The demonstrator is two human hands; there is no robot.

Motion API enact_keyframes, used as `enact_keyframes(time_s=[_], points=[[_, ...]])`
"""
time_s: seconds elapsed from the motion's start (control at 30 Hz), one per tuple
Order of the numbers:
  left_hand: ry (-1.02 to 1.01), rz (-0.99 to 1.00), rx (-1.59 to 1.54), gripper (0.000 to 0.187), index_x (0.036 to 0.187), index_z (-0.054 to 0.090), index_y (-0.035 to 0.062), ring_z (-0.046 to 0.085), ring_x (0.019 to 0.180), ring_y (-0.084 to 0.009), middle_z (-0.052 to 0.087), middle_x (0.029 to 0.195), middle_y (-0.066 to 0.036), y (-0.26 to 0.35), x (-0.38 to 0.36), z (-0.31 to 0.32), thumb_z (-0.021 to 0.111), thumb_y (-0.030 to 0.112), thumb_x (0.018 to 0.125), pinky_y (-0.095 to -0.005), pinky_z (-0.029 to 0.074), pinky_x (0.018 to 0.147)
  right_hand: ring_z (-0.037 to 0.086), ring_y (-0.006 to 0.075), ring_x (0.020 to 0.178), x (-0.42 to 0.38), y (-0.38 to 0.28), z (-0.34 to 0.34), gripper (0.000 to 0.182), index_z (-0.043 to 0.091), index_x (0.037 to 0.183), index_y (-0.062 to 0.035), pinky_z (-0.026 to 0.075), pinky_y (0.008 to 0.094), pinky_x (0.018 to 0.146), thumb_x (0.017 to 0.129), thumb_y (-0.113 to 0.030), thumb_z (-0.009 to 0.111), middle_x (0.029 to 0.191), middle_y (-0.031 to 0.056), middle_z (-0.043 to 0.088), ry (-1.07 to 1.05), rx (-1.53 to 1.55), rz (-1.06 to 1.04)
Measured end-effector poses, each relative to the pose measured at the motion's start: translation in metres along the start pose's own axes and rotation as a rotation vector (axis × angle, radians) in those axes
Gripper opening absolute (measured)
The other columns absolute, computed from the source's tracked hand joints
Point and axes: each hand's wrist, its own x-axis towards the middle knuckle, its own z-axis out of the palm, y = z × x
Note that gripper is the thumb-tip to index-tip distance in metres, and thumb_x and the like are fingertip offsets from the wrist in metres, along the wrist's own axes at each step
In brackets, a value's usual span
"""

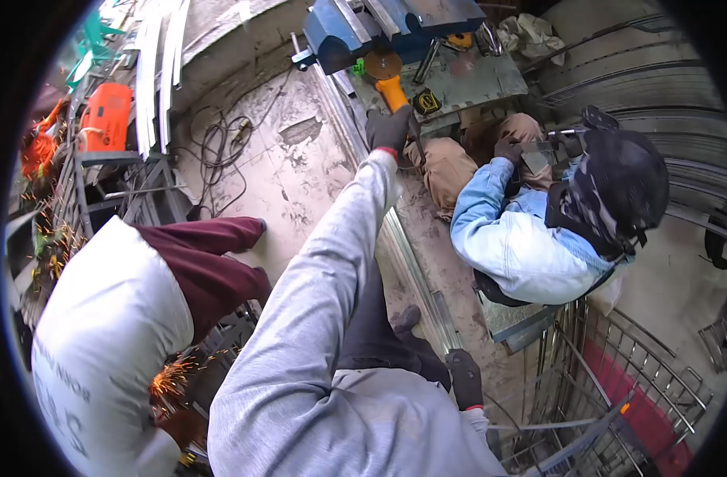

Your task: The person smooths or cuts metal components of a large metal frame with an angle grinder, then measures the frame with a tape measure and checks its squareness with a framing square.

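Grinder: orange body [392,94] with a flat, round, brownish disc [382,65], at the front edge of the worktop [467,86], just below the blue vise [391,28].
Left hand: in a dark glove with a red cuff, closed round the rear of the grinder [389,127].
Right hand: in a dark glove, at the lower end of the metal strips [415,274]; whether it grips them I cannot tell [464,379].
Metal strips: long, straight, thin and silvery, with shiny edges, running slantwise from beside the vise down to the right hand.
Worktop: flat, grey-green, scuffed; a yellow and black tape measure [426,101] lies right of the grinder.
Floor: pale, worn and stained, with a dark, loosely looped cable [220,151]; a bare stretch opens left of the outstretched arm.
Right side: a seated co-worker [522,230] in pale blue denim is close to the worktop; a wire rack [610,381] with thin bars stands near the right hand.
Left side: a bent co-worker [109,334] in a white top, orange sparks [173,378] beside them.
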Motion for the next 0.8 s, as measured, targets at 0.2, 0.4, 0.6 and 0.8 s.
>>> enact_keyframes(time_s=[0.2,0.4,0.6,0.8], points=[[-0.113,-0.157,0.124,0.087,0.138,0.056,-0.0065,0.064,0.122,-0.0430,0.065,0.132,-0.029,0.060,0.073,0.044,0.081,0.049,0.076,-0.0461,0.051,0.103,0.068,0.0219,0.110,0.040,-0.095,0.046,0.029,0.067,0.125,0.0039,0.052,0.0355,0.099,0.104,-0.013,0.057,0.119,0.0134,0.072,-0.028,0.066,0.213],[-0.093,-0.144,0.072,0.074,0.131,0.057,-0.0039,0.067,0.108,-0.0404,0.069,0.121,-0.025,0.027,0.094,0.073,0.081,0.038,0.075,-0.0461,0.053,0.093,0.068,0.0218,0.110,0.090,-0.148,0.064,0.028,0.067,0.122,0.0042,0.053,0.0363,0.097,0.105,-0.016,0.059,0.117,0.0122,0.072,-0.023,-0.036,0.222],[-0.051,-0.018,-0.167,0.060,0.123,0.058,-0.0012,0.070,0.094,-0.0377,0.072,0.109,-0.021,-0.006,0.091,0.052,0.080,0.027,0.075,-0.0462,0.056,0.082,0.069,0.0272,0.113,0.188,-0.140,0.091,0.037,0.065,0.129,0.0016,0.053,0.0399,0.101,0.110,-0.029,0.054,0.123,0.0148,0.071,-0.160,0.021,0.110],[-0.248,0.010,-0.330,0.044,0.119,0.063,-0.0005,0.072,0.094,-0.0221,0.074,0.104,-0.009,-0.017,0.003,-0.075,0.077,0.010,0.079,-0.0365,0.056,0.082,0.062,0.0304,0.132,0.321,-0.161,0.146,0.077,0.048,0.156,-0.0066,0.049,0.0510,0.112,0.108,-0.067,0.041,0.149,0.0238,0.057,-0.146,1.004,0.901]])
